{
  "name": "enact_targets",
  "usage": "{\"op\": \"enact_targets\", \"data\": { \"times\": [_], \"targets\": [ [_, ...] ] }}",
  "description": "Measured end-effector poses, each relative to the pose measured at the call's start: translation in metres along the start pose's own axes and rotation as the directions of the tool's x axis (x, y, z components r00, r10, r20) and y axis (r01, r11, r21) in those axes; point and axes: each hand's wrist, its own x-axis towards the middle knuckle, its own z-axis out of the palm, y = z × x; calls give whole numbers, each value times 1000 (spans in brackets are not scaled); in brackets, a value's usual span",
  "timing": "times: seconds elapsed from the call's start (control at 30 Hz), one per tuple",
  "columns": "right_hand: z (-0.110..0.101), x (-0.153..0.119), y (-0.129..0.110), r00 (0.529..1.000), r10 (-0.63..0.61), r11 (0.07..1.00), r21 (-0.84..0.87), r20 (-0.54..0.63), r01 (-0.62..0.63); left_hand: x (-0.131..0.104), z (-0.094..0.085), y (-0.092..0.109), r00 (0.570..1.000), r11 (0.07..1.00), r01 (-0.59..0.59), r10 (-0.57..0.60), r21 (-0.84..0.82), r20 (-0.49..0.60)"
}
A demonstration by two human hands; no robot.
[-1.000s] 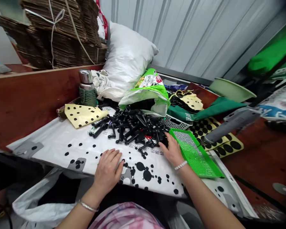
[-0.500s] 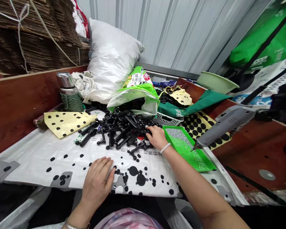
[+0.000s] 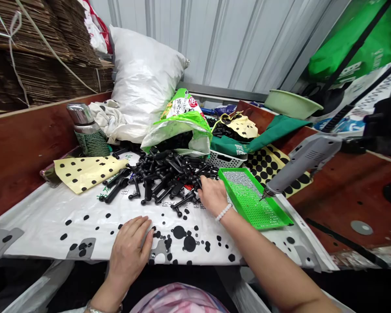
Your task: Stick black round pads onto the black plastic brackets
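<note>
Palm down, my left hand (image 3: pixel 132 243) lies flat at the front of the white sheet-covered table (image 3: pixel 117 237), fingers stretched out and nothing in them. My right hand (image 3: pixel 213 196), with a beaded bracelet at the wrist, is at the right edge of a pile of black plastic arms with ball ends (image 3: pixel 163 176). Its fingers are curled down and mostly hidden, so what they hold, if anything, does not show. Just right of that hand lies a green perforated tray (image 3: pixel 260 213) with small silvery pieces (image 3: pixel 239 178) in its far part.
A grey electric screwdriver (image 3: pixel 303 163) hangs over the tray, tip down. Behind the pile are an open rice bag (image 3: pixel 179 124), a white sack (image 3: pixel 143 78) and a white basket (image 3: pixel 226 159). A thermos (image 3: pixel 87 130) and a yellow dotted sheet (image 3: pixel 87 171) are on the left.
My right hand has drawn back a little toward me, and its fingers are more curled. My left hand stays put. The whole view has shifted slightly.
</note>
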Motion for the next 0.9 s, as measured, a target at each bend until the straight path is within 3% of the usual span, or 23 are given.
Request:
{"op": "enact_targets", "data": {
  "times": [0.17,0.3,0.4,0.5,0.6,0.67,0.77,0.83,0.9],
  "targets": [
    [6,-21,3,997,76,996,37,3,-76,-1,1,1,1000,1000,3,-4,-20,-18],
    [9,-21,14,996,84,981,178,-7,-81,1,0,0,999,997,32,-33,-66,-15],
    [6,-20,21,997,68,946,321,-48,-49,3,-4,0,995,983,102,-103,-153,-2],
    [0,-27,21,992,32,893,450,-119,25,10,-8,10,967,915,254,-247,-312,64],
    [-5,-45,6,978,-39,834,532,-207,146,26,-7,34,895,719,445,-378,-534,237],
    [-5,-61,-11,956,-122,791,555,-268,256,40,-2,51,823,473,560,-410,-680,393],
    [0,-83,-36,893,-275,717,543,-357,438,59,4,68,733,77,627,-396,-776,553],
    [4,-92,-45,848,-345,668,530,-402,523,65,3,71,708,-60,611,-405,-789,579],
    [6,-97,-46,797,-396,604,524,-457,600,65,-2,70,715,-121,581,-397,-805,576]
  ]
}}
